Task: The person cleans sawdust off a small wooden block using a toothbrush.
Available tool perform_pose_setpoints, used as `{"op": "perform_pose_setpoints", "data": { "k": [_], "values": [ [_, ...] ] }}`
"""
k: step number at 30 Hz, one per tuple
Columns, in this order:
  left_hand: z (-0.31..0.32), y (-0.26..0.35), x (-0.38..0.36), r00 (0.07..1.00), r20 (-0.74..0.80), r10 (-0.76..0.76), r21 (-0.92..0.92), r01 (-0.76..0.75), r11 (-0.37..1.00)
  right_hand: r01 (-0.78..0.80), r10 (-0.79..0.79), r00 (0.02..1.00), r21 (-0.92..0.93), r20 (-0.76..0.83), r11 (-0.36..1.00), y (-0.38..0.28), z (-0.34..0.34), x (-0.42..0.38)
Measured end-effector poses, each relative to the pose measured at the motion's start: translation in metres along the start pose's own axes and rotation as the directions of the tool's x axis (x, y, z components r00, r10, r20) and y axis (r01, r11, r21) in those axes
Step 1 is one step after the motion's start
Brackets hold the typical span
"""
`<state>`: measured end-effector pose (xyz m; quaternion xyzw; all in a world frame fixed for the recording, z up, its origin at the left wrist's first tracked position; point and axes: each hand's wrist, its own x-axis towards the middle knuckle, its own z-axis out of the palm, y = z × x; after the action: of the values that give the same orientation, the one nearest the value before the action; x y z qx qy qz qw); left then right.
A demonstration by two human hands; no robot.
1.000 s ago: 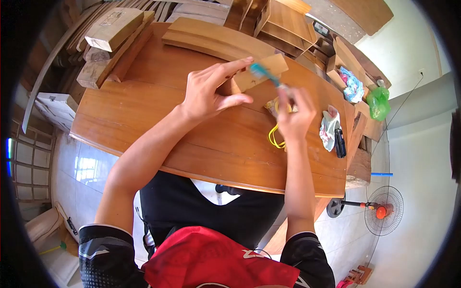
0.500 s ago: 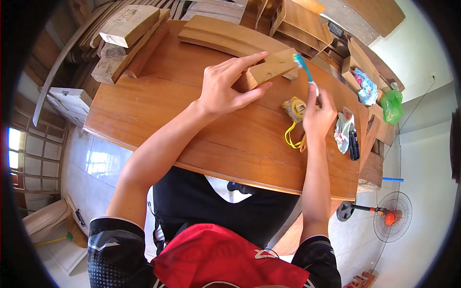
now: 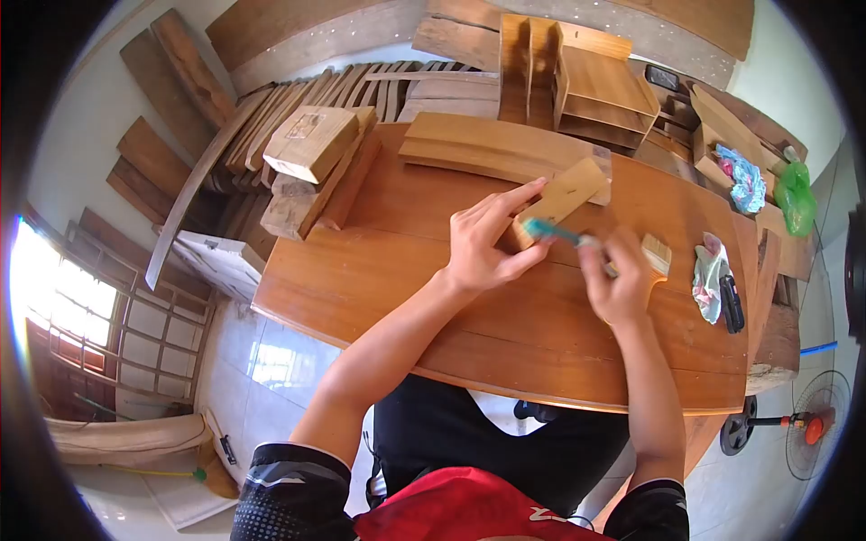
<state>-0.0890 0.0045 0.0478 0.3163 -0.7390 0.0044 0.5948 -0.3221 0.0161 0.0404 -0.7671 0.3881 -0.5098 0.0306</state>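
Observation:
My left hand (image 3: 487, 242) grips a small wooden block (image 3: 575, 187) at its near end, thumb and fingers on opposite sides. In my right hand (image 3: 621, 278) is a teal toothbrush (image 3: 566, 233), slightly blurred, its bristled head over the block's near end, close to my left fingertips. Beside the right hand lies a paintbrush (image 3: 658, 256) with pale bristles and an orange handle, partly covered by that hand. Farther right on the wooden table (image 3: 505, 334) are a crumpled white cloth (image 3: 709, 281) and a black tool (image 3: 732, 305).
A long curved board (image 3: 487, 149) lies along the table's far edge. Stacked timber blocks (image 3: 311, 144) stand at the far left. Behind is a wooden shelf unit (image 3: 604, 81). A green plastic bag (image 3: 795, 198) and a fan (image 3: 816, 426) are at the right.
The toothbrush has moved from the block's far end to its near end, toward my left hand. My right hand now covers where the tape measure showed. The camera view has shifted.

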Motion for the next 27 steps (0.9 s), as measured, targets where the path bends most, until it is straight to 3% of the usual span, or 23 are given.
{"op": "perform_pose_setpoints", "data": {
  "k": [2, 5, 6, 9, 10, 11, 13, 16, 19, 20, 21, 24, 27],
  "values": [
    [0.001, 0.0, 0.001, 1.0, -0.003, 0.016, -0.009, -0.016, 1.0, 0.102, -0.104, 0.994, 0.057, 0.044, 0.993, -0.015, -0.002, 0.006],
    [-0.005, 0.004, 0.002, 0.999, 0.015, -0.037, -0.007, 0.037, 0.999, -0.069, 0.067, 0.997, -0.04, -0.041, 0.997, 0.016, -0.013, 0.009],
    [-0.005, 0.006, 0.002, 0.997, 0.024, -0.068, -0.011, 0.068, 0.998, -0.217, 0.215, 0.973, -0.021, -0.089, 0.976, 0.029, -0.014, 0.01],
    [-0.005, 0.007, 0.001, 0.997, 0.008, -0.079, 0.013, 0.078, 0.997, -0.196, 0.186, 0.973, -0.061, -0.134, 0.979, 0.028, -0.007, 0.007],
    [-0.003, 0.006, 0.002, 0.996, -0.009, -0.085, -0.019, 0.085, 0.996, -0.11, 0.113, 0.988, 0.041, -0.102, 0.993, 0.014, -0.004, 0.007],
    [-0.003, 0.006, 0.002, 0.996, -0.007, -0.092, -0.03, 0.092, 0.995, -0.103, 0.102, 0.994, -0.045, -0.032, 0.994, 0.006, -0.001, 0.002],
    [-0.002, 0.005, 0.002, 0.994, -0.013, -0.11, -0.045, 0.109, 0.993, -0.087, 0.087, 0.996, -0.011, 0.025, 0.996, -0.009, 0.0, 0.006],
    [-0.002, 0.003, 0.0, 0.997, -0.003, -0.076, -0.02, 0.076, 0.997, -0.113, 0.112, 0.991, -0.003, -0.077, 0.994, 0.016, -0.005, 0.009],
    [-0.002, 0.006, 0.0, 0.999, 0.013, -0.043, -0.015, 0.044, 0.999, -0.309, 0.302, 0.942, -0.025, -0.146, 0.951, 0.023, -0.012, 0.014],
    [-0.002, 0.007, 0.001, 0.999, 0.019, -0.036, -0.023, 0.037, 0.999, -0.303, 0.298, 0.946, -0.024, -0.127, 0.953, 0.023, -0.008, 0.009],
    [-0.001, 0.007, 0.003, 1.0, 0.011, -0.014, -0.018, 0.014, 1.0, -0.173, 0.17, 0.98, -0.022, -0.106, 0.985, 0.017, -0.003, 0.006],
    [0.001, 0.007, 0.004, 0.999, -0.004, 0.033, 0.002, -0.033, 0.999, -0.039, 0.039, 0.999, 0.03, -0.01, 0.999, -0.007, 0.003, 0.004],
    [0.002, 0.006, 0.003, 0.999, -0.011, 0.051, 0.008, -0.051, 0.999, -0.133, 0.134, 0.989, 0.013, -0.057, 0.991, 0.015, -0.004, 0.007]
  ]
}}
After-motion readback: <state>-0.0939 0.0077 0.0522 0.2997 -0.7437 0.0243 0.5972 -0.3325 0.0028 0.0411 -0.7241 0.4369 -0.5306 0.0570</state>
